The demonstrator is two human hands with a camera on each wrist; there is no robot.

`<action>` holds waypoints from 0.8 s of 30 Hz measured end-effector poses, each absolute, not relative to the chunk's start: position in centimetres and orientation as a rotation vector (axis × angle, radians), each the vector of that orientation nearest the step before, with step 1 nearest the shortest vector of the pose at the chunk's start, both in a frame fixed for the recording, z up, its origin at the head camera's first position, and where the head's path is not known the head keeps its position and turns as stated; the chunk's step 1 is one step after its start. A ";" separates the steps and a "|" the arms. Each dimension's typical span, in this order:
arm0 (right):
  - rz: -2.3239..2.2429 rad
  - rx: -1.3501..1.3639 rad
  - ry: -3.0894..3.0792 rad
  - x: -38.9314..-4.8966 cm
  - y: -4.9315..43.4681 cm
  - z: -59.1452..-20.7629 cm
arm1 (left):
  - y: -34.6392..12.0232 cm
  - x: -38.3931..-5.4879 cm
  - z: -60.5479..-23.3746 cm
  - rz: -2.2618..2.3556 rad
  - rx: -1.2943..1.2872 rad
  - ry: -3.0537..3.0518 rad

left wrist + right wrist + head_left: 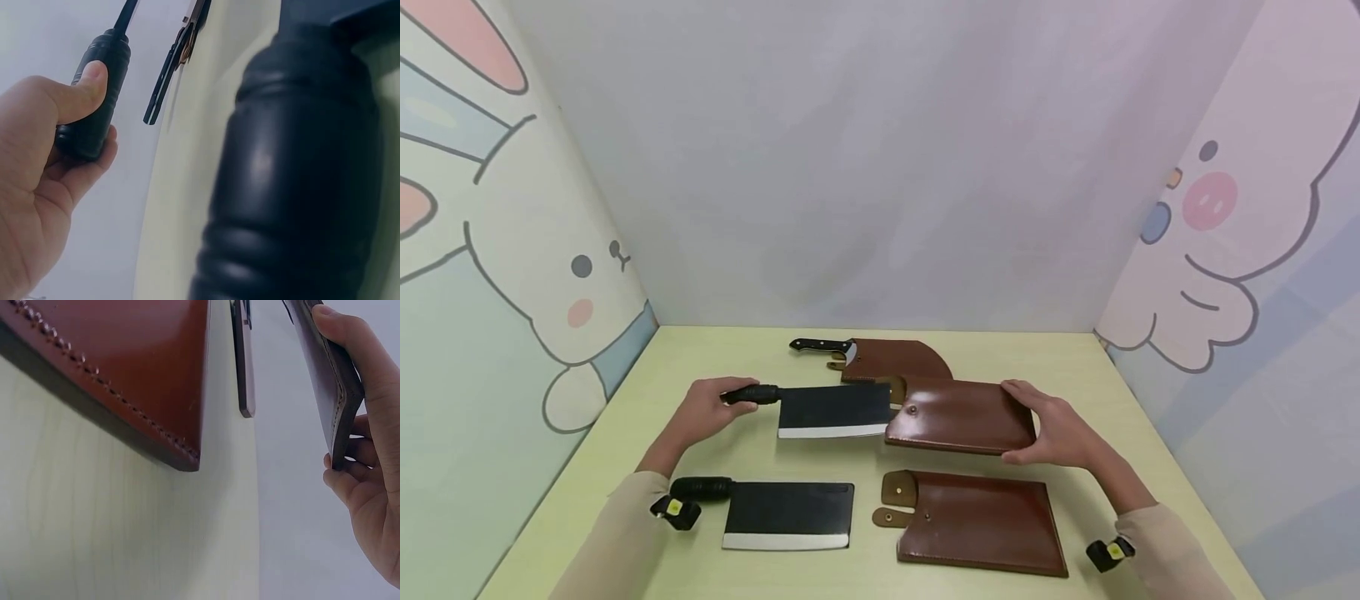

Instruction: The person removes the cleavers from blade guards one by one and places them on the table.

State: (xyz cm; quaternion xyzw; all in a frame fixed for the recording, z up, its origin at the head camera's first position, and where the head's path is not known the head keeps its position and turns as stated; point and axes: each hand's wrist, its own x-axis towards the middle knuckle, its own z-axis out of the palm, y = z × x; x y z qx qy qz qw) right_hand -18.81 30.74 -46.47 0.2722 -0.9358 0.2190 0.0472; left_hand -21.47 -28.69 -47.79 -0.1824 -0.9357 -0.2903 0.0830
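Note:
In the head view my left hand [703, 408] grips the black ribbed handle of a cleaver [831, 408], its dark blade pointing right. The left wrist view shows the thumb [87, 87] pressed along that handle. My right hand [1056, 429] holds a brown leather sheath [962, 415] by its far end, thumb and fingers on opposite edges, as the right wrist view also shows. Both things are raised off the table. The blade's right end meets the sheath's mouth; whether any of it is inside, I cannot tell.
Nearer me lie a second cleaver [790, 512] and a second brown sheath [981, 521] with snap straps. At the back, a knife with a black riveted handle [820, 345] sits in a curved brown sheath [898, 358]. Printed walls surround the pale table [715, 350].

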 end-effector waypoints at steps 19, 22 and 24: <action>0.672 0.773 -2.929 -18.9 33.5 -47.8 | -31.1 -21.0 -48.3 -0.788 -0.499 -2.838; 0.680 0.768 -2.943 -18.9 33.7 -48.0 | -31.3 -21.0 -48.6 -0.785 -0.497 -2.845; 0.681 0.770 -2.952 -18.9 33.8 -48.1 | -31.3 -21.0 -48.8 -0.785 -0.498 -2.853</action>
